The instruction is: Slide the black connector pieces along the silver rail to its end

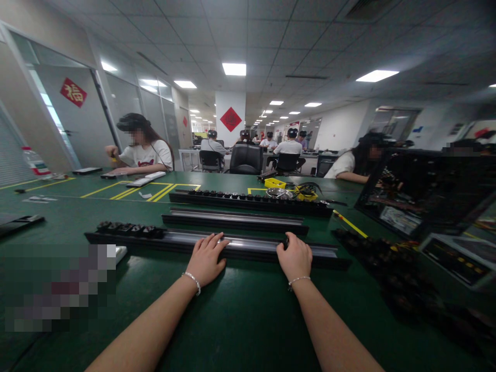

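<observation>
A long black channel (251, 248) with a shiny inner strip lies crosswise on the green table in front of me. Several small black parts (129, 230) sit in a row at its left end. My left hand (208, 260) rests flat on the channel's middle, fingers stretched out. Farther right, my right hand (296, 256) is closed at the channel, its thumb and fingers around a small black part (286, 242) that is mostly hidden. Behind lies a second channel (232, 219) with a bare strip, and beyond it a third channel (251, 202) carrying a row of small parts.
A heap of black parts (411, 279) spreads at right, beside a boxy instrument (457, 258) and a large dark panel (430, 196). Yellow trays (275, 183) and a metal dish (279, 193) stand at the back. Co-workers sit left (145, 150) and right (349, 163).
</observation>
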`<state>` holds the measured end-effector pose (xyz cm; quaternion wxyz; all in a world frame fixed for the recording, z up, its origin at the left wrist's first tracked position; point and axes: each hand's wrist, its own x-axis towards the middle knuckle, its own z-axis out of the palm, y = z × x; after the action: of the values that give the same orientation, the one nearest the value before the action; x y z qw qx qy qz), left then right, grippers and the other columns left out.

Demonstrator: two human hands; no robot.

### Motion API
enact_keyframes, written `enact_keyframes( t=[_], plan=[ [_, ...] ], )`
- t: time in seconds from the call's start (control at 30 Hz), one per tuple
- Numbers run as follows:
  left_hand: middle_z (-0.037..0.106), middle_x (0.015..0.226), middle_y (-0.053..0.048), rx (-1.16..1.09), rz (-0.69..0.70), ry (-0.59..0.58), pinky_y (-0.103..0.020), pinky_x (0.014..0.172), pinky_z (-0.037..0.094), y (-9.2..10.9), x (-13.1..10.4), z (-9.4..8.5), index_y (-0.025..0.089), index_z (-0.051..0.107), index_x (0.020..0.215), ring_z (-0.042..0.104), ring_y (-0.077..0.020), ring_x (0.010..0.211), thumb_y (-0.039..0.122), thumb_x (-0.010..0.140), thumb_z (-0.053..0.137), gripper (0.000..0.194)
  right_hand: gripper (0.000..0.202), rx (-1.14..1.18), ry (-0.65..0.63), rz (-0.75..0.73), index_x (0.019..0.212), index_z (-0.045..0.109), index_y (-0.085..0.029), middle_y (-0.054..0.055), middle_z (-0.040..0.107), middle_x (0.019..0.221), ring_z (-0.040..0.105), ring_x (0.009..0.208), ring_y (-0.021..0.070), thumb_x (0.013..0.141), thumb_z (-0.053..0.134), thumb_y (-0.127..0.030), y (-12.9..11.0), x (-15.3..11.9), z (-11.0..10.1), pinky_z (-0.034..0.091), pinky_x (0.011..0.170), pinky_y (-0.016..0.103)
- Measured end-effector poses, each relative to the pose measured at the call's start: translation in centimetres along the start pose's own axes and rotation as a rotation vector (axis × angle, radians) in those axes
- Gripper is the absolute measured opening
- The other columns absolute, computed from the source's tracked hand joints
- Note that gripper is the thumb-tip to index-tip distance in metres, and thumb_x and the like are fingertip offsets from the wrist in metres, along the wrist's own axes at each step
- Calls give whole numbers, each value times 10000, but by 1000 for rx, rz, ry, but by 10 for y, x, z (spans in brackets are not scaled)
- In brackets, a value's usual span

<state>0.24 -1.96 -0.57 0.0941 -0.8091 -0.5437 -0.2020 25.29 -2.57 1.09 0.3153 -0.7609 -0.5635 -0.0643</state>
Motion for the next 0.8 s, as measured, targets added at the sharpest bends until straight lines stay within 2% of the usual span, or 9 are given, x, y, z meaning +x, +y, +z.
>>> enact_keyframes(
  t=[0.8],
  plan=[
    [420,1364,5,-21,-7,-2,-427,1027,237,1,0,0,336,467,1211,339,-228,1260,289,722,513,494,408,-19,-28,57,1156,503,-155,83,611,1059,507,1039,212,766,423,-246,10,5,-7,275,936,342]
  ],
)
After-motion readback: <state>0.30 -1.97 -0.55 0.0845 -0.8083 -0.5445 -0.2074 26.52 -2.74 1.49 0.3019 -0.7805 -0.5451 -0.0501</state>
